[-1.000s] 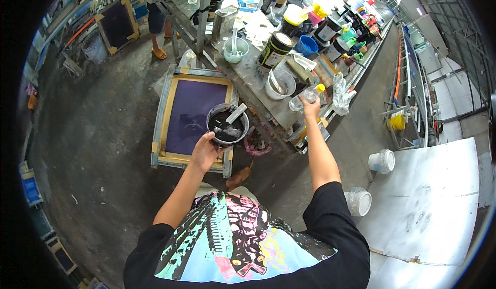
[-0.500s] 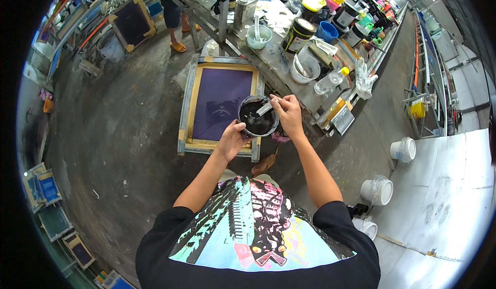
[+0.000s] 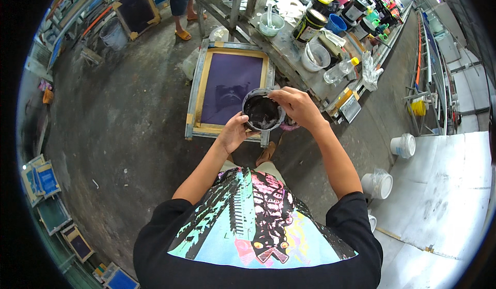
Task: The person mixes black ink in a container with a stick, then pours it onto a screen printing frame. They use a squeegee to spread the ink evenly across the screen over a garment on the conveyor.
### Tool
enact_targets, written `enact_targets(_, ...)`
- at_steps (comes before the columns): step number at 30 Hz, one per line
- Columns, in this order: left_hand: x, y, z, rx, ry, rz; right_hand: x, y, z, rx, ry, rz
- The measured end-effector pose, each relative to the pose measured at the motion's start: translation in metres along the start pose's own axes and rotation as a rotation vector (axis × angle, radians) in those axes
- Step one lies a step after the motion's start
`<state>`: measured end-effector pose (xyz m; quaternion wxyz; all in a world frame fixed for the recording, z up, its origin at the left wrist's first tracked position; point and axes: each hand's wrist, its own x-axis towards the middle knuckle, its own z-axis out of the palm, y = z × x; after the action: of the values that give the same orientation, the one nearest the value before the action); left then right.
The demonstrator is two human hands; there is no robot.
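My left hand (image 3: 234, 133) grips the near left side of a round tub (image 3: 281, 116), its thumb at the rim. Thick black ink (image 3: 257, 106) coats the inside of the tub. At the far right rim, my right hand (image 3: 301, 107) is closed in a pinch on a pale flat spatula, mostly hidden by the fingers and ink now. Beyond the tub, a screen printing frame (image 3: 232, 72) leans with its dark purple mesh facing me. A faint picture shows in the mesh, and the tub covers its lower right part.
A cluttered workbench (image 3: 289, 64) runs along the right, holding a clear bottle (image 3: 338, 72), a white tub (image 3: 315, 57) and several ink jars. White buckets (image 3: 402, 146) stand at right. A person in orange sandals (image 3: 183, 35) stands at the far side. More frames (image 3: 77, 242) lie at left.
My right hand has rolled over the rim, and the spatula, plainly visible before, is now mostly hidden. The tub is tipped more toward me. The view has shifted slightly.
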<state>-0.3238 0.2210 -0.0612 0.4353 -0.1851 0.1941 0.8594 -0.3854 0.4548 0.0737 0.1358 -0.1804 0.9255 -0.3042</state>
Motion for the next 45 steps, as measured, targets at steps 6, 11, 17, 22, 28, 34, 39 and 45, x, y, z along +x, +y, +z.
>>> enact_targets(6,-0.006,-0.011,-0.016,-0.051,0.049,0.033,-0.038,-0.016,0.014,0.155,0.111,0.187)
enact_targets(11,-0.007,-0.015,-0.017,-0.041,0.024,0.031,-0.024,-0.017,0.040,0.308,0.187,0.132)
enact_targets(17,-0.003,-0.007,-0.025,-0.103,0.016,0.051,-0.016,-0.006,0.018,0.132,0.182,0.156)
enact_targets(22,-0.004,-0.008,-0.018,-0.100,0.042,0.001,-0.024,-0.020,0.037,0.338,0.112,0.249)
enact_targets(28,0.001,0.006,-0.015,-0.133,-0.005,0.025,-0.006,-0.012,0.020,0.125,0.279,0.173)
enact_targets(34,0.011,0.009,-0.020,-0.154,-0.049,0.035,-0.004,-0.021,0.031,0.336,0.082,0.324)
enact_targets(39,0.012,0.021,-0.044,-0.137,-0.026,0.067,0.030,0.010,0.064,0.127,0.319,0.001)
enact_targets(45,0.023,0.021,-0.071,-0.112,0.007,0.082,0.017,0.025,0.074,0.204,0.184,0.033)
